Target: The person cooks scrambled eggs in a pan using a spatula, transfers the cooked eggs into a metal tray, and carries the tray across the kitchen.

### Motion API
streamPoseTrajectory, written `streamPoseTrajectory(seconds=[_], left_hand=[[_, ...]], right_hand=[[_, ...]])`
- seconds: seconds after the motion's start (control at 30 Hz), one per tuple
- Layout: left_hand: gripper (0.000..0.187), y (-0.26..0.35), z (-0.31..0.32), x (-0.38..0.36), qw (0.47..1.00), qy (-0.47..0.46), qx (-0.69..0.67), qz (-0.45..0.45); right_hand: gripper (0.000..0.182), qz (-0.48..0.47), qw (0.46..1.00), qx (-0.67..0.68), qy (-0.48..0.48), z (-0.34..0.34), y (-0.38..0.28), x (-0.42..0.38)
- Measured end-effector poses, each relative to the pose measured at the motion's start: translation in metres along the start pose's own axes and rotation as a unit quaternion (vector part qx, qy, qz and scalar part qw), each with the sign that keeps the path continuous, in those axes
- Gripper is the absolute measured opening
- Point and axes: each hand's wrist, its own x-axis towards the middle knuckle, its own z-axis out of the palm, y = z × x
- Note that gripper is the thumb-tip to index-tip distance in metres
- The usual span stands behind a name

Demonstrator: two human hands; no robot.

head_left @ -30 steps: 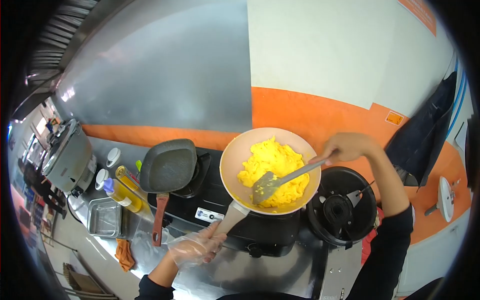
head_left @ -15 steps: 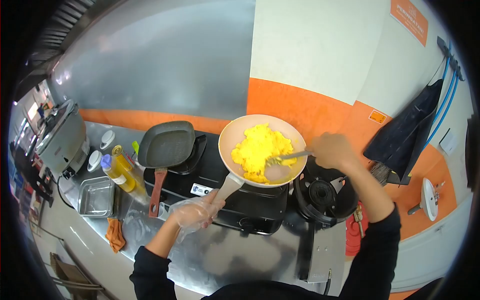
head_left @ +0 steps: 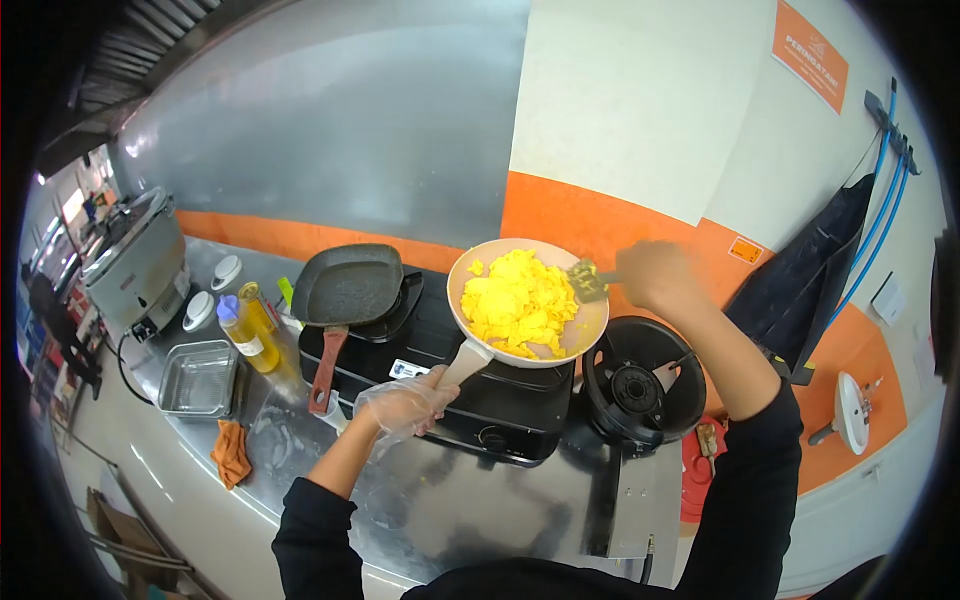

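My left hand (head_left: 408,402), in a clear plastic glove, is closed around the pale handle of a cream frying pan (head_left: 462,318). The pan is held over the black gas stove (head_left: 505,412). Bright yellow scrambled eggs (head_left: 515,300) are heaped in it. My right hand (head_left: 655,277) is bare and closed on the handle of a spatula (head_left: 590,282). The spatula's head, smeared with yellow bits, is at the pan's right rim beside the eggs.
A square grill pan (head_left: 350,285) sits on the left burner. Left of it stand an oil bottle (head_left: 250,340), a glass dish (head_left: 197,380), an orange cloth (head_left: 231,455) and a large cooker (head_left: 140,265). Another black burner (head_left: 640,385) is at the right. A person (head_left: 60,325) stands far left.
My right hand has lifted the spatula from the eggs' lower right up to the pan's right rim. The eggs have shifted and look more broken up. The camera view has turned slightly.
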Motion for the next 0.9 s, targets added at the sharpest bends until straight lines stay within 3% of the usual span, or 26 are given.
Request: streamPoseTrajectory(seconds=[0.03,0.1,0.13,0.2,0.27,0.3,0.33,0.4,0.43,0.47,0.53,0.57,0.7,0.77,0.9], left_hand=[[0.066,0.004,0.002,-0.002,1.000,0.004,0.010,-0.017],[0.064,0.003,0.001,0.001,0.999,0.013,0.023,-0.033],[0.053,-0.006,0.001,0.009,0.999,0.020,0.029,-0.014],[0.043,-0.020,-0.004,0.019,0.999,0.034,0.033,0.005],[0.035,-0.026,-0.011,0.024,0.983,-0.073,-0.161,-0.041],[0.038,-0.023,-0.011,0.024,0.990,-0.053,-0.129,-0.033],[0.043,-0.019,-0.011,0.023,0.995,-0.032,-0.096,-0.026],[0.035,-0.025,-0.018,0.031,0.962,-0.124,-0.211,-0.124],[0.054,-0.008,-0.009,0.013,0.992,-0.064,-0.079,-0.075],[0.054,-0.002,-0.007,0.008,0.992,-0.061,-0.078,-0.072],[0.074,0.003,-0.005,0.003,0.998,-0.039,0.041,-0.031],[0.071,0.002,-0.004,0.003,0.998,-0.027,0.039,-0.029],[0.071,-0.014,-0.005,0.015,0.999,-0.035,0.031,-0.025],[0.070,-0.018,-0.002,0.016,0.999,-0.013,0.032,-0.005],[0.067,-0.009,0.002,0.009,0.998,0.013,0.068,-0.010]], right_hand=[[0.017,0.001,1.000,0.002,0.001,0.010,0.000,0.010],[0.019,0.016,0.996,-0.012,-0.090,0.034,0.002,0.039],[0.019,0.015,0.996,-0.009,-0.088,0.055,0.009,0.061],[0.018,-0.022,0.935,-0.031,-0.351,0.103,0.038,0.107],[0.024,0.102,0.869,0.263,-0.407,0.142,0.066,0.123],[0.024,0.097,0.872,0.260,-0.403,0.147,0.062,0.122],[0.030,0.076,0.878,0.318,-0.350,0.153,0.059,0.118],[0.036,0.052,0.879,0.373,-0.292,0.162,0.051,0.113],[0.039,0.017,0.889,0.392,-0.238,0.165,0.045,0.112],[0.042,-0.019,0.894,0.408,-0.185,0.169,0.041,0.112],[0.043,-0.067,0.907,0.396,-0.131,0.180,0.042,0.112],[0.045,-0.114,0.915,0.379,-0.079,0.187,0.042,0.109],[0.047,-0.110,0.924,0.367,-0.001,0.181,0.043,0.068],[0.041,-0.121,0.929,0.323,0.133,0.183,0.042,0.046],[0.036,-0.124,0.961,0.186,0.166,0.171,0.036,0.009]])
